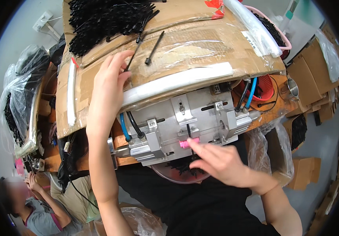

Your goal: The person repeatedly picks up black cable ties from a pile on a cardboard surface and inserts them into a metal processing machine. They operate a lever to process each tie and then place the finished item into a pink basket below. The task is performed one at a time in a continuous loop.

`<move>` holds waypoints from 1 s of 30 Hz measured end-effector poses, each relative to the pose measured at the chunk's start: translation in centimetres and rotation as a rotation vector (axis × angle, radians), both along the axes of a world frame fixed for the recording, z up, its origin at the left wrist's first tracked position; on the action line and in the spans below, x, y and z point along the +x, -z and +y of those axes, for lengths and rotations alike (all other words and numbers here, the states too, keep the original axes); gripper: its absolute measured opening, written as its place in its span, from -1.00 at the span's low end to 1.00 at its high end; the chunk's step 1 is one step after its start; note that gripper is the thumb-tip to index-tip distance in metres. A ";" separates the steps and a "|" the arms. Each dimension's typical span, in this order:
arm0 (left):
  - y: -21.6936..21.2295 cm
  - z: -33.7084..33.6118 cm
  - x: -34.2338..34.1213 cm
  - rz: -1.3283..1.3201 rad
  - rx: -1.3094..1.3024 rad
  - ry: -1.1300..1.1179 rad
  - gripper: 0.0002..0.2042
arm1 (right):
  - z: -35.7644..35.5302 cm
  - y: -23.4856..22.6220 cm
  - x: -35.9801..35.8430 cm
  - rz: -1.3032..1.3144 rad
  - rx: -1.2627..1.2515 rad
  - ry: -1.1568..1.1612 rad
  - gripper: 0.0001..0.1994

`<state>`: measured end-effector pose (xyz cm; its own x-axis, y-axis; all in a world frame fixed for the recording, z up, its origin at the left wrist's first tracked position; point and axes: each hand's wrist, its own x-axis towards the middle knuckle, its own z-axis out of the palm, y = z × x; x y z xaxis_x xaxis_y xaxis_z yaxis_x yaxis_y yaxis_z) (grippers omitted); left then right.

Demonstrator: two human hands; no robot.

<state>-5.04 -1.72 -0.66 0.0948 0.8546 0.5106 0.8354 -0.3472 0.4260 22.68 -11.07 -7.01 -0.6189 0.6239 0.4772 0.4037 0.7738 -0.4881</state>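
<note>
A: The left hand (pixel 108 92) is up at about ten o'clock from the metal fixture (pixel 185 126), reaching onto the cardboard sheet (pixel 201 47). Its fingertips pinch the lower end of one thin black part (pixel 133 56), a slim stick with a thicker head, lifting it off the cardboard.

B: And the right hand (pixel 220 163)?

A: It comes in from five o'clock, palm down, fingers extended toward the pink block (pixel 189 143) at the fixture's front edge. The fingertips touch that block, just below a short black piece (pixel 188 129) standing in the fixture's middle. Whether the hand grips anything there cannot be told; it looks more like pressing or steadying than clenching.

B: How much of the work appears done?

A: Judging by the stock, plenty remains. A large heap of black parts (pixel 102 19) lies at twelve o'clock on the cardboard, and a second loose part (pixel 154 48) lies just beside the one being picked up. Below the fixture, at six o'clock, a clear dish (pixel 177 173) holds only a modest cluster of black pieces, so the finished share seems small against the heap.

B: The arms' pose?

A: The left forearm rises almost straight from the lower edge, wrist bent forward over the white tube (pixel 177 80). The right forearm slants in from the lower right, wrist low, near the person's dark clothing.
</note>
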 end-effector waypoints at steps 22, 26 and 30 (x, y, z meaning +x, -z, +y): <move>9.6 -16.3 15.4 0.273 -0.183 -0.164 -0.37 | 9.4 -10.7 0.0 0.650 -0.399 0.055 -0.85; 9.4 -16.3 15.3 0.313 -0.196 -0.177 -0.42 | 5.7 -7.0 2.2 0.469 -0.102 0.001 -0.78; 8.8 -16.6 14.9 0.234 -0.238 -0.139 -0.42 | 1.1 -1.3 2.4 0.283 0.047 -0.020 -0.63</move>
